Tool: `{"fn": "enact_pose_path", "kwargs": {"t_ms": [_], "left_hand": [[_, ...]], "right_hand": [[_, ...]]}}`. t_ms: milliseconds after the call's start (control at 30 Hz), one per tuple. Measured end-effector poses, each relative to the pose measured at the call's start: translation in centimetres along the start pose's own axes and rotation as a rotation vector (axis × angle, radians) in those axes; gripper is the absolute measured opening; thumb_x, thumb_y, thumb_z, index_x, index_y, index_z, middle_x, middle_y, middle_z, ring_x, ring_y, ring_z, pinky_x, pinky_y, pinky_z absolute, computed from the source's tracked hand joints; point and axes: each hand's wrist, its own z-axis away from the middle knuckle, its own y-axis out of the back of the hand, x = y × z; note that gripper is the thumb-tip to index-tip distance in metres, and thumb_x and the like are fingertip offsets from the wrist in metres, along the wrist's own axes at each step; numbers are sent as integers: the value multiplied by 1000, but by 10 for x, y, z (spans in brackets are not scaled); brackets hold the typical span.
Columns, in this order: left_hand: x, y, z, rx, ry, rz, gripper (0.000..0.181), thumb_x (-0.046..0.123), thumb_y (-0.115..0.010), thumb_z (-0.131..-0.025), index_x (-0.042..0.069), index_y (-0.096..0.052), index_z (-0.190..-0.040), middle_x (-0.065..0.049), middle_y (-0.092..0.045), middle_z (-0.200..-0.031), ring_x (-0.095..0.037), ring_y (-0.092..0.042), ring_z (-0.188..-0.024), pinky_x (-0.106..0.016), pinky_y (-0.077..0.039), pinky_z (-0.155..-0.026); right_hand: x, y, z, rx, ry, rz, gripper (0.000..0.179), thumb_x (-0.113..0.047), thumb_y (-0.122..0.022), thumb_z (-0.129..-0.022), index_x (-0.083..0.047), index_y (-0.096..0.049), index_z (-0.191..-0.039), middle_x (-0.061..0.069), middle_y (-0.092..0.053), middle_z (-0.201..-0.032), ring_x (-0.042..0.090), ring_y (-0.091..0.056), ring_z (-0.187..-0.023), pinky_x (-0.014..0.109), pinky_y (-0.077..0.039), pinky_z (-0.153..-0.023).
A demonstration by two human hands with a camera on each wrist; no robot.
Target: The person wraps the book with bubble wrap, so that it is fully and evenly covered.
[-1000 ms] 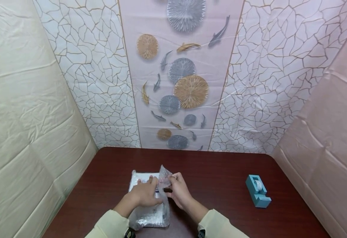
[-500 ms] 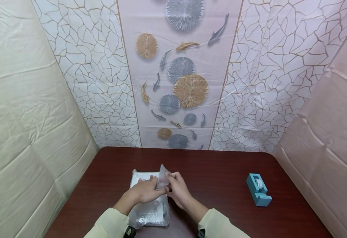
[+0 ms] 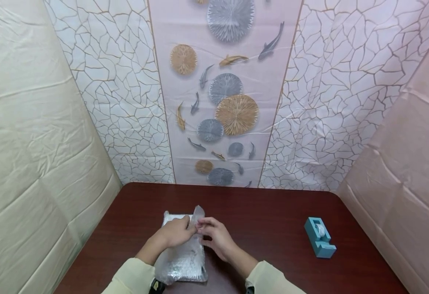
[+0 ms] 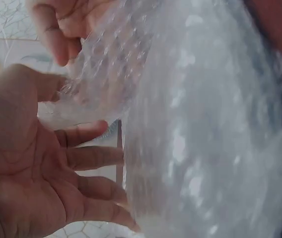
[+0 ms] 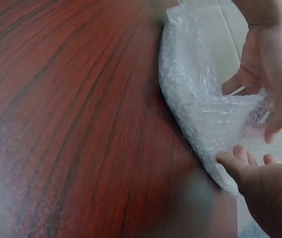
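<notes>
A flat package in clear bubble wrap (image 3: pixel 185 259) lies on the table, its white contents showing through. My left hand (image 3: pixel 175 232) is over its upper part; in the left wrist view this hand (image 4: pixel 36 158) has the raised flap between thumb and index finger, the other fingers stretched towards the package. My right hand (image 3: pixel 217 239) is at the package's right edge with fingers loosely spread. In the right wrist view, the right thumb (image 5: pixel 230 166) touches the folded bubble wrap (image 5: pixel 215 119). The flap partly hides some right-hand fingers in the left wrist view.
A blue tape dispenser (image 3: pixel 319 237) with a roll of tape stands on the right part of the dark red-brown table (image 3: pixel 258 216). Patterned cloth (image 3: pixel 225 122) hangs behind the table, with plain pale cloth on both sides.
The bubble wrap flap has folded leftward over the package. My right fingers have loosened from their pinch on the flap, while my left thumb and fingers have closed in on its edge.
</notes>
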Motion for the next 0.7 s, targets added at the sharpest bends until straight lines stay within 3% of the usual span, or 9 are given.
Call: {"fn": "enact_pose_path", "kwargs": {"t_ms": [133,200,233,333,400,500,600,633,700], "left_hand": [[-10,2,-2,51,-55,19,33,32,-52,-112,11,-77,-112,-14,-81,-114,-36,-77,-107,-56,-59,-89],[-17,1,-4,67,-87,24,33,29,-51,-112,11,-76,-102,-12,-80,-104,-33,-76,-99,-55,-58,-85],[-28,-4,-9,81,-129,16,36,30,-48,-114,12,-74,-98,-10,-78,-97,-28,-73,-92,-52,-57,-80],[-41,-8,-14,90,-158,28,40,34,-47,-115,12,-70,-91,-7,-70,-85,-21,-63,-80,-47,-53,-73],[-52,-13,-18,103,-182,14,45,38,-45,-116,9,-72,-94,-10,-73,-90,-23,-67,-85,-46,-56,-77],[-44,-6,-12,104,-136,13,41,33,-49,-115,4,-76,-100,-18,-75,-107,-32,-72,-99,-54,-59,-88],[-34,1,-4,111,-86,7,34,27,-53,-113,2,-76,-107,-24,-67,-124,-40,-72,-107,-61,-59,-95],[-23,6,1,102,-46,23,30,24,-56,-112,2,-76,-108,-23,-64,-124,-40,-71,-103,-63,-59,-93],[-20,8,4,98,-16,20,29,23,-56,-112,1,-76,-113,-25,-61,-129,-42,-72,-102,-63,-59,-94]], "right_hand": [[3,-3,1,-31,36,114,57,6,-62,-96,14,-52,-151,31,-64,-143,35,-70,-131,35,-61,-101],[4,-4,2,-51,78,191,59,9,-64,-93,15,-52,-151,37,-60,-148,45,-65,-140,36,-63,-102],[5,-5,2,-59,103,235,59,9,-67,-94,16,-52,-151,38,-59,-149,49,-63,-142,37,-63,-103],[5,-5,4,-69,167,375,60,6,-77,-94,13,-55,-150,37,-57,-151,54,-60,-143,47,-62,-107],[7,-5,4,-65,194,449,62,2,-82,-93,10,-58,-149,33,-55,-153,54,-60,-143,53,-60,-110],[9,-5,5,-54,201,506,67,-2,-88,-90,7,-59,-150,29,-46,-160,54,-57,-144,57,-59,-111],[11,-5,4,-48,185,531,77,-5,-92,-89,5,-55,-156,28,-34,-171,54,-54,-145,49,-61,-109],[11,-6,4,-45,180,549,81,-7,-93,-88,4,-54,-158,28,-30,-174,53,-54,-145,47,-63,-107],[11,-6,3,-46,173,588,89,-10,-95,-88,3,-48,-163,28,-24,-178,51,-56,-144,41,-65,-102]]}}
